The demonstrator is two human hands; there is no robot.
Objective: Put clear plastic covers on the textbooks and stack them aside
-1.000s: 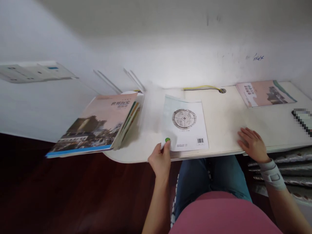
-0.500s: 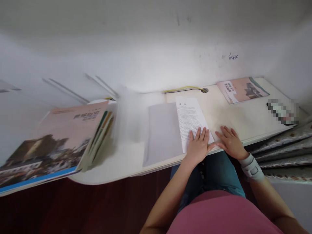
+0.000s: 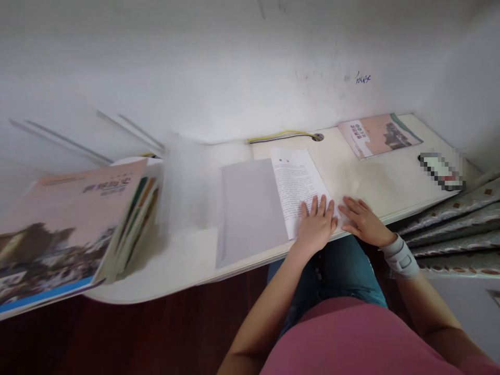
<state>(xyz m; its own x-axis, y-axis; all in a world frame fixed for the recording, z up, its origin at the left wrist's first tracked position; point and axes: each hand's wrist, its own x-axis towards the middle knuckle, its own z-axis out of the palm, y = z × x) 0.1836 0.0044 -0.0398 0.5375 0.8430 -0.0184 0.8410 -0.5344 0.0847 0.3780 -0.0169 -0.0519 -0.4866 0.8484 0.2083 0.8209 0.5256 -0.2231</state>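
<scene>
Open bk (image 3: pixel 252 211) lies flat on white counter (image 3: pixel 189 258), nr the front edge, in front of the person. Its L side is plain grey, no print seen; R side is a printed pg (image 3: pixel 295 190) w/ a short heading & dense text, too small to read. L hand (image 3: pixel 315 228) rests palm down on lower part of that pg, fingers spread slightly apart, flat, nothing gripped; thumb toward the pg's R edge. R hand (image 3: pixel 365 223) is palm down just beside the pg's lower R edge, thumb apart from the other fingers, nothing clamped; can't tell if fingertips touch the paper. Grey wrist wrap (image 3: pixel 400 256) on R wrist.

Far L: bk stack (image 3: pixel 74 208), top one w/ pink cover, bldg pic & blue strip along the bottom, jutting past the counter's front edge. Btwn stack & open bk the view is hazy, can't tell what's there. Back R: pink bk (image 3: pixel 377 136) w/ green corner, flat, well apart from both hands. Further R, a dark-edged item (image 3: pixel 441 169), pixelated. Yellow & dark cable (image 3: pixel 281 135) runs along the back to a round hole (image 3: pixel 318 137). Blue scribble (image 3: pixel 363 79) on wall (image 3: pixel 234 99) behind
</scene>
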